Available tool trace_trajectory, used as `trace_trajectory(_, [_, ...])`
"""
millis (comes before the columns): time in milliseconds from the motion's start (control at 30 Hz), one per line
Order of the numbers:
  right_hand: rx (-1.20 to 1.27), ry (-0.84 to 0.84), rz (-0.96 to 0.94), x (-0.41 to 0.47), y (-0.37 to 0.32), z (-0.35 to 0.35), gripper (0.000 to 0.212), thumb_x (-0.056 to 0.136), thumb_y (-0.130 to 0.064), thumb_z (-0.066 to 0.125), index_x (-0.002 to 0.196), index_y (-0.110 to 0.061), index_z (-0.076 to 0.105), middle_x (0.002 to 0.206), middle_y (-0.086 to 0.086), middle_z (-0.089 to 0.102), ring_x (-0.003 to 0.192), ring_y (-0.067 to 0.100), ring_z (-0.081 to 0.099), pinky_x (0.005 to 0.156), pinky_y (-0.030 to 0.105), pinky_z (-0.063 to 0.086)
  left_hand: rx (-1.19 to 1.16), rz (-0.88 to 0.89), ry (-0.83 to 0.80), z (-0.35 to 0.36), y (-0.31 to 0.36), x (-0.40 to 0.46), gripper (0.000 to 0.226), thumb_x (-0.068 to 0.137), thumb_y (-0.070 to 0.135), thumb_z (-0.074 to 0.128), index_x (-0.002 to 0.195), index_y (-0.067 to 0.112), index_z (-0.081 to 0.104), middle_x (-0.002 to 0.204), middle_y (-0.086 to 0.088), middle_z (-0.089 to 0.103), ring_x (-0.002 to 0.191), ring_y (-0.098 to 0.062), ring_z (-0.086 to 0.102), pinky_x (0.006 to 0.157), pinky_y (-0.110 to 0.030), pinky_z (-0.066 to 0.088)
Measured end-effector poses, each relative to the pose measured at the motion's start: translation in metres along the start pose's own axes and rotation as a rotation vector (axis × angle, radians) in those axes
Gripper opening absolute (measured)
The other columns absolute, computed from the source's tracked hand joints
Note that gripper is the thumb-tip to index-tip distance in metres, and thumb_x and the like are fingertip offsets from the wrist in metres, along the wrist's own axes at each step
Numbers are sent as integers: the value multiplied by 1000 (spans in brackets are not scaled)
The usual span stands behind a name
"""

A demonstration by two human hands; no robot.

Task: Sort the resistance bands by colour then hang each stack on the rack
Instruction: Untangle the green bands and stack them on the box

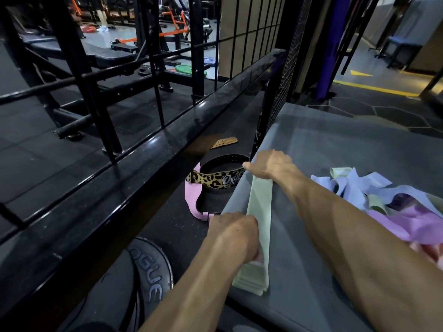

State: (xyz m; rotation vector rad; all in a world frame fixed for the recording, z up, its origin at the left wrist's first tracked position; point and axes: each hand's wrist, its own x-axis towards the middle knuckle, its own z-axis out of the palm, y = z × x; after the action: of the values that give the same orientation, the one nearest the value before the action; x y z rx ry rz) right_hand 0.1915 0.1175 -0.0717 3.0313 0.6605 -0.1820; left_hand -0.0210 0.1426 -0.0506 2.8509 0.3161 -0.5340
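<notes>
Nearest the camera, a stack of pale green bands (257, 240) lies lengthwise along the left edge of a grey padded surface (323, 149), its near end fanned into several layers. The left hand (233, 233) sits on the near half of the stack, fingers curled down over its left edge and gripping it; the fingertips themselves are hidden under the knuckles. The right hand (271, 167) crosses over from the right and clamps the far end of the top green band, thumb pointing left over the pad's edge, fingers bent onto the band. To the right, touching the right forearm, lies an unsorted heap of bands (383, 200): lilac-blue, pale green, purple and pink, tangled together. Off the pad's left edge, lower down on a dark shelf, a pink band (191, 200) lies looped beside a leopard-print lifting belt (213, 179), with a tan strap (224, 142) farther back. Below the left forearm, a black weight plate (148, 281) stands on edge. A thick black rail (143, 161) runs diagonally across the left side, between the pad and the black rack uprights (79, 68). Beyond them, gym floor with a green plate (190, 69).
</notes>
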Motion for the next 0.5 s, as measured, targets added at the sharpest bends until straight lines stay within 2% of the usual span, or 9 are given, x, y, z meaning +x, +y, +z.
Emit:
trace_trajectory(167, [11, 14, 23, 0, -7, -1, 32, 88, -44, 58, 102, -15, 61, 110, 8, 66, 97, 29, 62, 76, 35, 51, -4, -3, 19, 3, -2, 3, 30, 98, 26, 60, 127, 21, 59, 130, -7, 60, 120, -30, 57, 81, -32, 34])
trace_trajectory(300, [63, 38, 61, -1, -6, 1, 30, 80, -33, 61, 103, -15, 67, 101, 6, 67, 87, 28, 61, 77, 34, 55, -2, -8, 4, 3, -3, 5, 29, 97, 26, 62, 125, 21, 60, 128, -7, 61, 119, -31, 58, 81, -32, 35])
trace_trajectory(400, [34, 61, 57, 0, -4, 1, 39, 86, -46, 60, 109, -15, 65, 108, 7, 67, 90, 28, 59, 73, 34, 48, 13, -3, 6, 3, -3, 4, 29, 95, 25, 61, 124, 21, 61, 128, -7, 61, 118, -31, 58, 81, -33, 34])
trace_trajectory(500, [80, 61, 34, -6, 6, -3, 57, 91, -65, 48, 117, -16, 61, 117, 9, 63, 102, 31, 60, 76, 36, 44, 12, 17, 30, 2, -2, 5, 24, 94, 36, 63, 114, 23, 63, 120, -5, 63, 108, -29, 60, 80, -33, 36])
